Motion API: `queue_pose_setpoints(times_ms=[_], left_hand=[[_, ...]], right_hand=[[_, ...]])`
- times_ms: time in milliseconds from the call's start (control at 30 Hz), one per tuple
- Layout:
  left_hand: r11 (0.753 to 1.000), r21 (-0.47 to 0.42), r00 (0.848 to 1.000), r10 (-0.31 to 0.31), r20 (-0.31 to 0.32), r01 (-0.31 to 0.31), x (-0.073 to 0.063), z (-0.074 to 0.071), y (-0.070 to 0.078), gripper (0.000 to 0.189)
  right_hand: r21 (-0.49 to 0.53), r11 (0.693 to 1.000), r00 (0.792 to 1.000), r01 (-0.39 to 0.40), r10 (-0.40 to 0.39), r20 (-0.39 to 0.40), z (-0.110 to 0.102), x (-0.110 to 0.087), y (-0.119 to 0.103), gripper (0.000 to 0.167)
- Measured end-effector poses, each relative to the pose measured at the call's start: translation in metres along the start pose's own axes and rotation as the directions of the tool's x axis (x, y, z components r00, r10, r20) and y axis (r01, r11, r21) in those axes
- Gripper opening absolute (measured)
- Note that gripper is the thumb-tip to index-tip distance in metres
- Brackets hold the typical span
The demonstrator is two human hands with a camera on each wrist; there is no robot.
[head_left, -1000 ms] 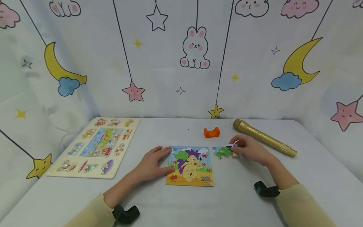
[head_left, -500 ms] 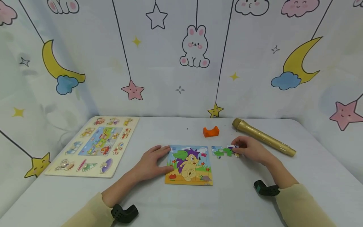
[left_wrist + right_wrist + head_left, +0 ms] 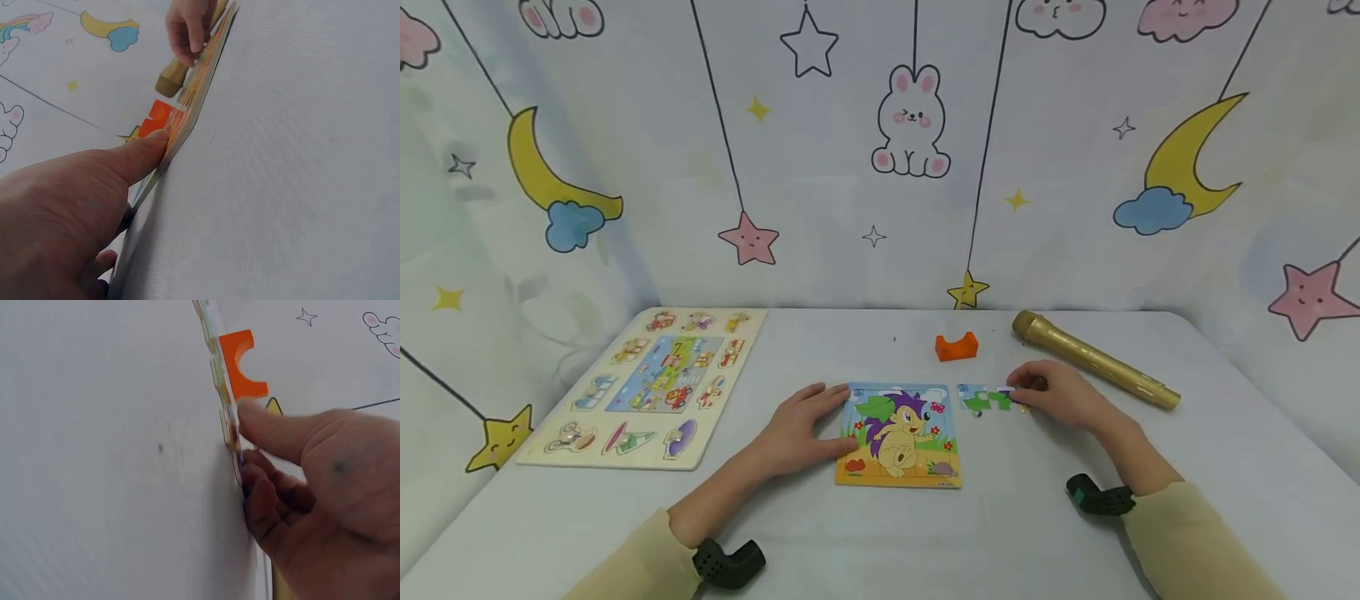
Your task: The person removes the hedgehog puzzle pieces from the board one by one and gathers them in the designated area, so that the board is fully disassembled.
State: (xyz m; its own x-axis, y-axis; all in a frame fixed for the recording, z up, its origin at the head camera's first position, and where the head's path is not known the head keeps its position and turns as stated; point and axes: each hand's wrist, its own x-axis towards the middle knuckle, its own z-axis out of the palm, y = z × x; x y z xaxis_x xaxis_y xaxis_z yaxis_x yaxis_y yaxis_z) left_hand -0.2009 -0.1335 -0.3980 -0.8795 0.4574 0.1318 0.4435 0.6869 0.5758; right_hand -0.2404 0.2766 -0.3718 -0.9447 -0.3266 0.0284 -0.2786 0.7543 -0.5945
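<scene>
My left hand (image 3: pixel 805 427) rests on the left edge of a square hedgehog jigsaw puzzle (image 3: pixel 917 475), fingers and thumb spread along it. In the left wrist view, the thumb (image 3: pixel 147 153) presses the board's rim. Right of the board, small blue-and-green puzzle pieces (image 3: pixel 973 398) lie side by side on the table. At the right end of that row my right hand (image 3: pixel 1060 396) pinches a puzzle piece, mostly covered by the fingers. The right wrist view shows these pieces edge-on, with the thumb (image 3: pixel 275 431) on top and other fingers curled beside them.
Behind the pieces stands an orange notched block (image 3: pixel 957 347). A gold microphone (image 3: pixel 1097 360) lies close beyond the right hand. At the left is a large wooden picture board (image 3: pixel 722 408). A patterned cloth (image 3: pixel 820 183) hangs behind the table.
The right hand has shifted its piece slightly at the end of the row, and more of the green neighbouring piece shows. The left hand stays on the hedgehog puzzle. The head view has drifted slightly.
</scene>
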Motion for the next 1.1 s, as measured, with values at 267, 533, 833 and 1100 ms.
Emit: queue_pose_setpoints(times_ms=[267, 533, 833, 1100], left_hand=[[1.000, -0.002, 1.000, 0.003, -0.001, -0.003, 0.001, 0.000, -0.002, 0.076], [1.000, 0.002, 1.000, -0.004, 0.002, 0.004, 0.001, 0.001, -0.001, 0.076], [1.000, -0.014, 1.000, -0.011, 0.008, 0.011, 0.000, 0.000, -0.001, 0.076], [1.000, -0.005, 1.000, -0.008, 0.009, 0.008, 0.000, 0.000, -0.001, 0.076]], right_hand=[[0.034, 0.999, 0.998, -0.005, 0.003, 0.065, -0.004, 0.000, 0.004, 0.031], [0.042, 0.999, 0.998, 0.027, -0.030, 0.058, -0.002, -0.001, -0.001, 0.029], [0.046, 0.999, 0.998, 0.017, -0.020, 0.064, -0.003, 0.000, -0.002, 0.030], [0.064, 0.998, 1.000, 0.018, -0.019, 0.017, -0.007, -0.001, -0.006, 0.034]])
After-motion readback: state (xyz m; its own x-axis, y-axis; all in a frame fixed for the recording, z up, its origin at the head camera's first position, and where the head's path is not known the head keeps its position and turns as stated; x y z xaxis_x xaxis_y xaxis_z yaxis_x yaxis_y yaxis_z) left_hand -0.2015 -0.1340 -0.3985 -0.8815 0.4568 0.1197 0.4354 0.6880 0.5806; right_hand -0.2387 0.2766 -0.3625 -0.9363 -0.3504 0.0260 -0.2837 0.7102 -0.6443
